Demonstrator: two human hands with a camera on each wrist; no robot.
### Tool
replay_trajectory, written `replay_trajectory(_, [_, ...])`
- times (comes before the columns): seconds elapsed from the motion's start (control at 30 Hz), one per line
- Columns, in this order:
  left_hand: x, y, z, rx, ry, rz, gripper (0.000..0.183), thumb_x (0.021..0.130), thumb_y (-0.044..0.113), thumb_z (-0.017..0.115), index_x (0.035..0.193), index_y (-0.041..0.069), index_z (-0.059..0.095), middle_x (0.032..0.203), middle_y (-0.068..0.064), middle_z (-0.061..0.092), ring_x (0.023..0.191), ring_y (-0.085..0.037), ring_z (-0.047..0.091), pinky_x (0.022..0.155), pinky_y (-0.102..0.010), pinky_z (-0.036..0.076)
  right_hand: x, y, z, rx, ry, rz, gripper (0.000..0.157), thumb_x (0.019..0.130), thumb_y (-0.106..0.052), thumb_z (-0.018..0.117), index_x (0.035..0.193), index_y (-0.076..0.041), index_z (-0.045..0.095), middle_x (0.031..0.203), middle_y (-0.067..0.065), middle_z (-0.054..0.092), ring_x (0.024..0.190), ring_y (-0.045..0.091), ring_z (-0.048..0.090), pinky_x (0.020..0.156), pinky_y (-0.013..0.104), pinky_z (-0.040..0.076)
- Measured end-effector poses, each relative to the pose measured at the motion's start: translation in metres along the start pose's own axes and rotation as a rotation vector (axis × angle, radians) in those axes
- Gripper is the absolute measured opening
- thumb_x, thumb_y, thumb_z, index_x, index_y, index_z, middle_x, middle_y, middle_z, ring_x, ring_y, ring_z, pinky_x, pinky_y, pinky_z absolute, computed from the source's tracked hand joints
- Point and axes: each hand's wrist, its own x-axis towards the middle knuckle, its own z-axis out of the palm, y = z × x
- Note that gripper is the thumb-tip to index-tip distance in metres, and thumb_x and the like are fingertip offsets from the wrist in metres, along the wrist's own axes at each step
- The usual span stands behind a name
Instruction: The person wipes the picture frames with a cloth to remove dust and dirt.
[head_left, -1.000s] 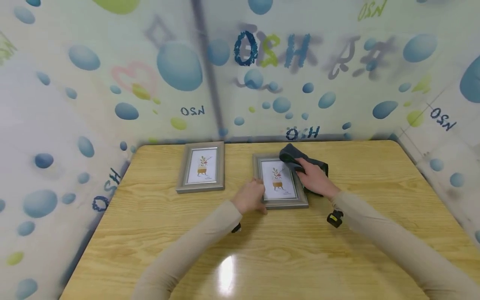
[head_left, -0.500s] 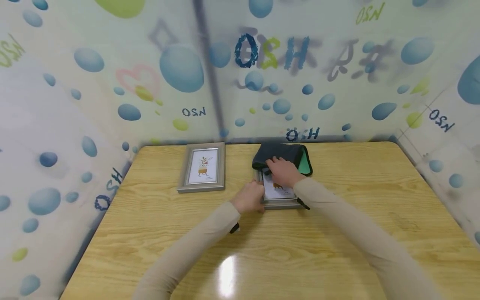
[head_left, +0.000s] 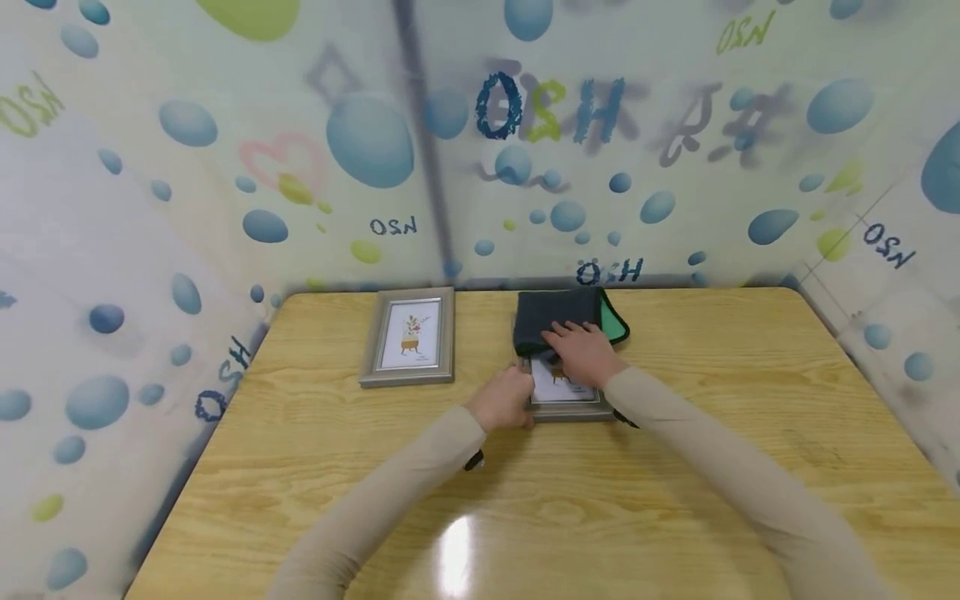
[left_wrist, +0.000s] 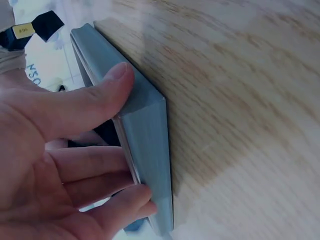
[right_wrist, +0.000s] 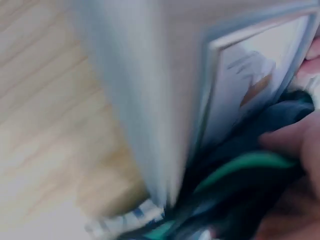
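Observation:
A grey picture frame [head_left: 570,412] with a plant print lies on the wooden table. Its upper part is hidden under a dark cleaning cloth [head_left: 551,312] with a green underside. My left hand [head_left: 504,398] holds the frame's near left corner. In the left wrist view the thumb [left_wrist: 117,82] presses one side of that corner and the fingers lie along the other. My right hand [head_left: 588,354] grips the cloth on top of the frame, fingertips over its dark face. In the right wrist view, blurred, the cloth [right_wrist: 240,175] is bunched by the thumb against the print.
A second, matching picture frame [head_left: 446,337] lies to the left, face up. The table [head_left: 600,517] meets a wall [head_left: 465,208] with a blue bubble pattern at its far edge. Black wrist cameras are strapped on both wrists.
My right hand has moved left with the cloth, from the frame's right edge onto its upper part, then slightly towards me. The left hand keeps its place on the corner.

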Motion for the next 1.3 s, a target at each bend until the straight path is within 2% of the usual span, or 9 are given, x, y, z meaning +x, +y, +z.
replay_trajectory(0.13, [-0.002,0.002,0.002,0.007,0.019,0.002,0.027,0.071,0.022,0.088,0.073,0.005,0.066,0.078,-0.003,0.062,0.075,-0.016,0.057,0.073,-0.028,0.05,-0.018,-0.003,0.001,-0.184,0.075,0.1,0.04,0.094,-0.019,0.065,0.129,-0.002,0.058,0.126,0.026,0.056,0.117,0.042,0.052,0.095,0.053,0.044])
replay_trajectory(0.27, [-0.004,0.003,0.004,0.03,0.036,0.016,0.026,0.071,0.022,0.087,0.075,0.005,0.068,0.083,-0.005,0.064,0.077,-0.017,0.057,0.075,-0.029,0.05,-0.023,-0.012,0.004,-0.244,0.17,0.082,0.036,0.092,-0.018,0.066,0.119,0.005,0.061,0.11,0.031,0.061,0.1,0.045,0.06,0.078,0.05,0.053])
replay_trajectory(0.4, [-0.006,0.003,0.004,0.048,0.055,0.044,0.026,0.072,0.021,0.087,0.075,0.004,0.068,0.081,-0.005,0.065,0.073,-0.017,0.059,0.084,-0.033,0.048,-0.01,-0.019,0.001,-0.066,0.13,0.066,0.034,0.093,-0.014,0.065,0.12,0.005,0.058,0.108,0.028,0.061,0.092,0.042,0.062,0.071,0.048,0.055])
replay_trajectory(0.6, [-0.005,0.004,0.004,0.028,0.047,0.059,0.023,0.074,0.018,0.086,0.076,0.006,0.067,0.071,-0.002,0.06,0.072,-0.017,0.059,0.068,-0.029,0.049,0.007,-0.017,-0.009,0.349,-0.021,-0.028,0.043,0.097,-0.001,0.049,0.14,0.001,0.045,0.141,0.027,0.043,0.128,0.04,0.043,0.102,0.05,0.039])
replay_trajectory(0.73, [-0.005,0.004,0.003,-0.009,0.043,0.062,0.022,0.075,0.015,0.085,0.075,0.004,0.066,0.068,-0.002,0.058,0.071,-0.018,0.061,0.065,-0.03,0.051,0.002,-0.009,-0.008,0.435,-0.041,-0.164,0.048,0.095,0.006,0.044,0.143,-0.001,0.043,0.147,0.024,0.037,0.134,0.038,0.035,0.106,0.049,0.033])
replay_trajectory(0.9, [-0.003,-0.001,0.006,-0.074,0.061,0.064,0.022,0.074,0.013,0.085,0.076,0.001,0.066,0.065,-0.003,0.058,0.065,-0.017,0.058,0.061,-0.03,0.05,-0.017,0.004,-0.009,0.233,-0.062,-0.191,0.049,0.092,0.004,0.053,0.14,-0.004,0.049,0.145,0.019,0.042,0.132,0.037,0.039,0.103,0.051,0.037])
replay_trajectory(1.07, [-0.004,-0.002,0.006,-0.084,0.086,0.031,0.025,0.071,0.013,0.087,0.082,0.001,0.069,0.08,-0.006,0.065,0.077,-0.021,0.059,0.069,-0.032,0.051,-0.037,0.008,-0.009,-0.039,-0.07,-0.02,0.044,0.093,-0.006,0.06,0.137,-0.006,0.053,0.139,0.019,0.049,0.129,0.039,0.044,0.106,0.053,0.031])
replay_trajectory(1.17, [-0.009,0.003,0.0,-0.08,0.074,0.01,0.024,0.072,0.013,0.086,0.084,0.0,0.07,0.087,-0.008,0.067,0.081,-0.022,0.06,0.073,-0.032,0.051,-0.043,0.0,-0.007,-0.079,-0.022,0.04,0.036,0.092,-0.008,0.064,0.127,-0.003,0.058,0.125,0.022,0.058,0.117,0.041,0.053,0.095,0.051,0.044])
replay_trajectory(1.3, [-0.01,0.001,0.001,-0.102,0.084,0.019,0.034,0.071,0.012,0.086,0.098,-0.002,0.07,0.094,-0.01,0.067,0.085,-0.021,0.061,0.076,-0.031,0.051,-0.045,-0.019,-0.006,0.028,0.084,0.024,0.03,0.09,-0.008,0.065,0.118,0.002,0.06,0.11,0.024,0.063,0.1,0.04,0.062,0.073,0.048,0.055])
